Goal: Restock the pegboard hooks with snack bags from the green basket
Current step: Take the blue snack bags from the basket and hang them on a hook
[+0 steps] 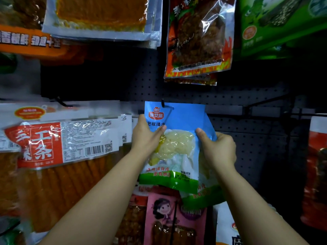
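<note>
**Blue snack bag going onto peg hook, both hands on it**

Blue-and-green snack bag (174,147) sits centre frame, top edge up at the black hook (163,103) on the dark pegboard (247,147); hook tip pokes out at the bag's 11 o'clock corner, so it looks threaded or nearly, cannot tell for sure. Second bag of the same kind peeks out behind at 5 o'clock.

Left hand (144,137) pinches the bag's 9 o'clock edge, thumb across the front. Right hand (218,149) pinches the 3 o'clock edge, thumb on front, fingers behind.

Handling, judged: light, floppy film pouch, glossy and slippery, soft pale contents bulging mid-bag. Flat blue header is the stiffest part, so best held high by both side edges, near the hang hole, to keep it taut.

Red-label strip snacks (58,144) hang at 9 o'clock, pink bag (169,218) at 6 o'clock. Green basket not in view.
</note>
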The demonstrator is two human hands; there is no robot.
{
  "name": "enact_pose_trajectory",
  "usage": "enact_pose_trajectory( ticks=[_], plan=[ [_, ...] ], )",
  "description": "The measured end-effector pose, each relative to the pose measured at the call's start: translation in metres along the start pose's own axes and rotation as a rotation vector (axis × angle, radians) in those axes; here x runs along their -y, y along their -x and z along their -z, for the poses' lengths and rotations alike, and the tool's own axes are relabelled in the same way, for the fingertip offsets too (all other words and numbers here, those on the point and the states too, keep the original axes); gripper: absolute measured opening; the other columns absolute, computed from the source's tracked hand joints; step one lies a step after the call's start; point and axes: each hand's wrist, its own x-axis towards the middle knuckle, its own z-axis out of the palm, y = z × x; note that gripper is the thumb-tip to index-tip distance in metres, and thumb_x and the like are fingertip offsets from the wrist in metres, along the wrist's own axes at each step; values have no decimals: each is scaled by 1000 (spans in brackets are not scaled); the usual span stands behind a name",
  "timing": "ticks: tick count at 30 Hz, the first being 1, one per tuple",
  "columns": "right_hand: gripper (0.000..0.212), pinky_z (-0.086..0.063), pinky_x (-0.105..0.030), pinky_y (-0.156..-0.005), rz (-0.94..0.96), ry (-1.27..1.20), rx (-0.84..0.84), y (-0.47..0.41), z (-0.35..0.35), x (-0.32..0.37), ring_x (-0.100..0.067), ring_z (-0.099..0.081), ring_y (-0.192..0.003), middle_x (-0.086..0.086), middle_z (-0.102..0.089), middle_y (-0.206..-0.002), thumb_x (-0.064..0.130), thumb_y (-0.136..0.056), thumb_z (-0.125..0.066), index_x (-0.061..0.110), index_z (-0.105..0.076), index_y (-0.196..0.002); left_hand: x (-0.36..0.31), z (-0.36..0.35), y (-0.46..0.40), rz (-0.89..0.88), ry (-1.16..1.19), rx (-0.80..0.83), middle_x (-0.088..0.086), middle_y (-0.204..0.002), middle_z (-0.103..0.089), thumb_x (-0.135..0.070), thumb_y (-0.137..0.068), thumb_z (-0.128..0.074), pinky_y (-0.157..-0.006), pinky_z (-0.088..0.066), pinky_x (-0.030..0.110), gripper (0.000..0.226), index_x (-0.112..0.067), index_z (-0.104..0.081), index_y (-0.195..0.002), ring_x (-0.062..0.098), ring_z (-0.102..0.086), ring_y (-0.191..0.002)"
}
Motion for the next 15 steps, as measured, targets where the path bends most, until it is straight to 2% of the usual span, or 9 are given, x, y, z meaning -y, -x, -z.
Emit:
enact_pose_trajectory(
  ticks=[2,6,9,11,13,15],
  plan=[
    [58,-26,-26,-48,4,40,-4,-7,-4,-2,-19,-34,-43,2,-36,-46,57,-81,-62,17,-31,-52,3,-6,-8,11,-48,14,-2,-96,-55,-28,-83,-69,-60,-36,23,42,-9,-46,-112,12,-51,-81],
    [57,-26,-25,-47,3,81,18,-18,-12,-9,-19,-36,-42,1,-40,-46,59,-80,-62,16,-36,-53,8,-17,-19,33,-66,26,-1,-96,-55,-28,-83,-69,-56,-36,20,40,-10,-45,-109,11,-51,-77],
    [56,-32,-28,-53,-39,-1,69,-23,-15,-16,-21,-39,-47,-3,-42,-50,56,-80,-65,15,-37,-54,11,-23,-22,59,-47,13,-1,-94,-56,-26,-83,-69,-56,-37,20,38,-10,-45,-108,6,-50,-73],
    [55,-38,-31,-58,-63,-89,124,-21,-11,-22,-22,-47,-53,-9,-50,-55,53,-81,-65,6,-49,-58,12,-25,-20,58,-29,6,-3,-94,-56,-26,-83,-69,-54,-34,15,39,-10,-45,-110,2,-49,-71],
    [56,-43,-36,-58,-72,-165,143,-13,-2,-29,-24,-51,-54,-11,-55,-57,51,-82,-65,-3,-57,-67,12,-25,-16,64,-7,8,-3,-98,-55,-27,-84,-69,-57,-37,17,42,-11,-44,-113,7,-52,-77],
    [54,-42,-36,-54,-65,-218,136,-3,11,-32,-23,-49,-50,-10,-54,-53,48,-82,-65,-3,-58,-68,13,-25,-11,65,22,6,-2,-104,-56,-27,-84,-69,-68,-42,23,42,-13,-42,-113,14,-54,-89]
  ],
)
